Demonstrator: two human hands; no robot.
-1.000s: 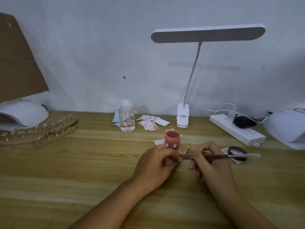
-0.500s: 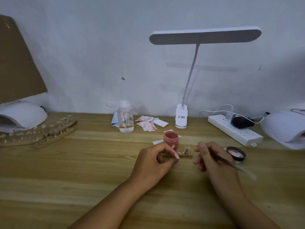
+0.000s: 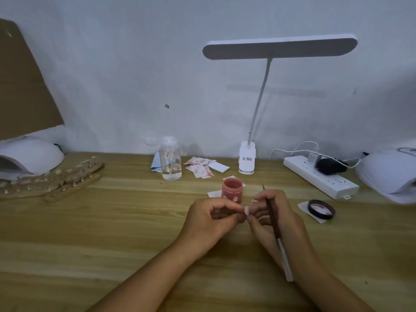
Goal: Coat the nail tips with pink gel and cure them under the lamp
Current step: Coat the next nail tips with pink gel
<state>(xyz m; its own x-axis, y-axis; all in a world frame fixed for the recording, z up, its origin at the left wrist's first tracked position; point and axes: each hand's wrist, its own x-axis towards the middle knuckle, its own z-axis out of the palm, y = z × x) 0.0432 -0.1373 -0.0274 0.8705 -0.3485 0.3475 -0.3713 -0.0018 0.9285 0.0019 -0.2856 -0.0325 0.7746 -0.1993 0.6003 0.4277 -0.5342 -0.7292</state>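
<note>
Coating seems underway: the left hand [image 3: 209, 221] pinches a small pale-pink nail tip [image 3: 247, 210] near the open pink gel jar [image 3: 232, 190], and the right hand [image 3: 287, 221], gripping a thin dark brush [image 3: 272, 219], must next bring bristles onto it.

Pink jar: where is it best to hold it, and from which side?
Probably by the round wall of the jar, fingers coming from its left, the free side. It stands upright and open, so gripping over the mouth would touch the gel.

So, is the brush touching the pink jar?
Apart. In the head view the right hand holds the brush, and bare table shows between its tip and the jar.
</note>
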